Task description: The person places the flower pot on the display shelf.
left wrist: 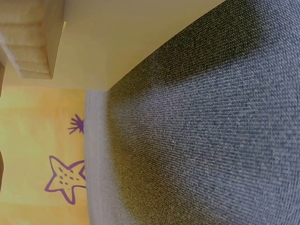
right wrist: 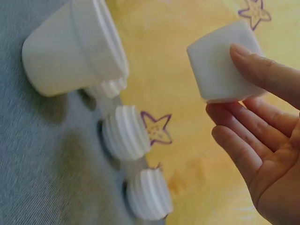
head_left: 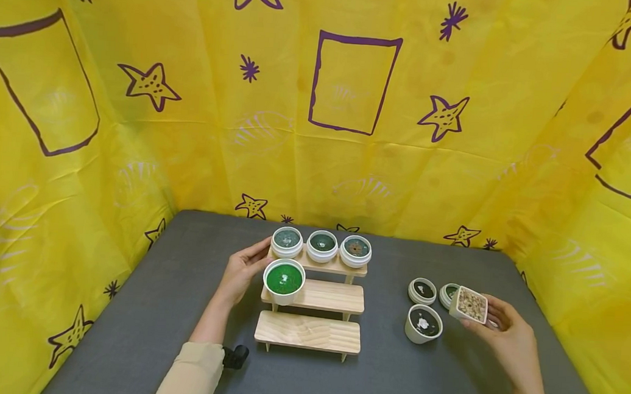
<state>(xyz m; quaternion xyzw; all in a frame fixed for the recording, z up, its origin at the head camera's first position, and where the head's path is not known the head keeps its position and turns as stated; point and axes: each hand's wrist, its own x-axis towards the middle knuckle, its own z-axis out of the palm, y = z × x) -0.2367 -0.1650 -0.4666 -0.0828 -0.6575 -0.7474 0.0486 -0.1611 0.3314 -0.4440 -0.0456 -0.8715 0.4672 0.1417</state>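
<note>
My left hand point(head_left: 242, 270) grips the left end of the top shelf of a three-tier wooden stand point(head_left: 319, 331), its thumb close to a pot with a glossy green top point(head_left: 285, 278). That pot stands at the left of the middle shelf. In my right hand point(head_left: 512, 333) is a small square white pot point(head_left: 471, 305) filled with pale pebbles. Thumb and fingers hold its sides, tilting it above the table; the right wrist view shows the pot's smooth white outside point(right wrist: 225, 63). Most of the left hand lies outside the left wrist view.
Three white ribbed pots, one of them at the left point(head_left: 287, 242), line the top shelf. Right of the stand, a tapered white pot point(head_left: 424, 324) with a dark top stands before smaller ribbed pots point(right wrist: 125, 132). Yellow patterned cloth point(head_left: 345, 162) encloses the grey table point(head_left: 390, 385).
</note>
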